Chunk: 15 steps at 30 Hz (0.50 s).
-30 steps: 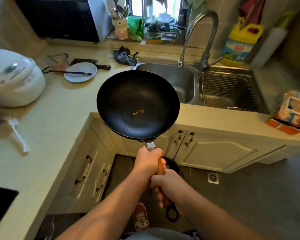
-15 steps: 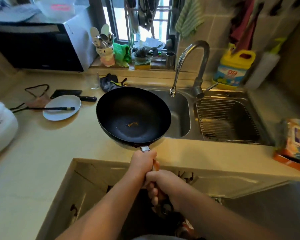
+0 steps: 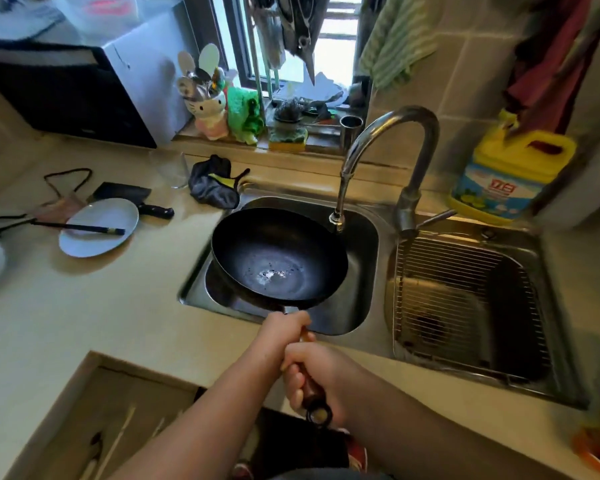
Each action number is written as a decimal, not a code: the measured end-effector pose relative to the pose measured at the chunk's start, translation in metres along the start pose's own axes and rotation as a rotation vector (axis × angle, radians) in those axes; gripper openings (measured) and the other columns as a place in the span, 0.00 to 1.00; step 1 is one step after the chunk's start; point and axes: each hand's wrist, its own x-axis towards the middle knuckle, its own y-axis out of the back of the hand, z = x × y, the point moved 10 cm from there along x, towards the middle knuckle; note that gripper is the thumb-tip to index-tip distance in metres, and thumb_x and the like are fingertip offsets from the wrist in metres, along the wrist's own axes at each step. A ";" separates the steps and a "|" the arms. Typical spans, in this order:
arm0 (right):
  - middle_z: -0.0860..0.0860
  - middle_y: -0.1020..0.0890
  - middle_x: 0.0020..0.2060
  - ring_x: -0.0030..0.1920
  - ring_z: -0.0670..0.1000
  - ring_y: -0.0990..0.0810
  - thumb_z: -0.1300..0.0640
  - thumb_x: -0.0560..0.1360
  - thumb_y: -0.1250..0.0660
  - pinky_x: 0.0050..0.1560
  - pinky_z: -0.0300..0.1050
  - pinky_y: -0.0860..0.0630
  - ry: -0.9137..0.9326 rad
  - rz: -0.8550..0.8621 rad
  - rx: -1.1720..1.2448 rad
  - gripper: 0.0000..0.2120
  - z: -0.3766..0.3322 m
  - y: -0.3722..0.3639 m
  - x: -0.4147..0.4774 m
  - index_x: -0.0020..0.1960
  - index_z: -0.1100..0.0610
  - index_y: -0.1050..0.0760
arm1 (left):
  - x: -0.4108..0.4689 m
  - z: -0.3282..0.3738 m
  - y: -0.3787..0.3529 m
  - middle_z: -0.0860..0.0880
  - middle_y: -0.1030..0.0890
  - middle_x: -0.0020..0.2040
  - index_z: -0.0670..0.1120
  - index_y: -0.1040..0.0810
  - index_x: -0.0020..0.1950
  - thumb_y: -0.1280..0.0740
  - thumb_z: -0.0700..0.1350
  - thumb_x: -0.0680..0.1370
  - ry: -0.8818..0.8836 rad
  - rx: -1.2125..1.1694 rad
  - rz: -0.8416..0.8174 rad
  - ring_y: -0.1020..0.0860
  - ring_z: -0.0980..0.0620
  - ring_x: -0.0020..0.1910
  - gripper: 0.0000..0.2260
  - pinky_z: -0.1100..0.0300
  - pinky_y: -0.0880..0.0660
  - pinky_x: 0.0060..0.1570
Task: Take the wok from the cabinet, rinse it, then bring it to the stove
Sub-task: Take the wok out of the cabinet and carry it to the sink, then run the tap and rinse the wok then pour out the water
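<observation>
Now wok (image 3: 279, 261) over sink (image 3: 362, 317) instead of counter; both hands gripping.

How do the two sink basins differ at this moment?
The left basin has the wok held over it and the faucet spout above it; the right basin has neither. The right basin holds a wire rack; the left shows none. Both are bare steel.
</observation>
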 end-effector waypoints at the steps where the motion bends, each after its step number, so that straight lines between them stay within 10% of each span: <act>1: 0.47 0.31 0.21 0.17 0.43 0.33 0.66 0.74 0.41 0.16 0.32 0.37 -0.017 -0.011 0.030 0.18 -0.004 0.002 0.002 0.26 0.56 0.32 | 0.005 0.000 -0.003 0.50 0.25 0.16 0.40 0.25 0.30 0.34 0.36 0.74 0.022 0.015 -0.005 0.29 0.57 0.13 0.12 0.69 0.36 0.16; 8: 0.48 0.29 0.24 0.19 0.44 0.31 0.66 0.73 0.37 0.17 0.35 0.34 -0.028 0.058 0.187 0.15 -0.032 0.011 0.029 0.28 0.58 0.29 | 0.051 0.002 -0.014 0.50 0.23 0.18 0.40 0.24 0.33 0.32 0.39 0.74 0.132 0.097 -0.067 0.27 0.56 0.14 0.10 0.61 0.31 0.27; 15: 0.49 0.30 0.22 0.17 0.44 0.31 0.67 0.73 0.39 0.17 0.33 0.35 -0.022 0.157 0.323 0.13 -0.049 0.006 0.059 0.31 0.57 0.30 | 0.086 0.005 -0.016 0.50 0.24 0.17 0.41 0.26 0.31 0.34 0.38 0.76 0.181 0.212 -0.160 0.27 0.56 0.16 0.12 0.68 0.34 0.17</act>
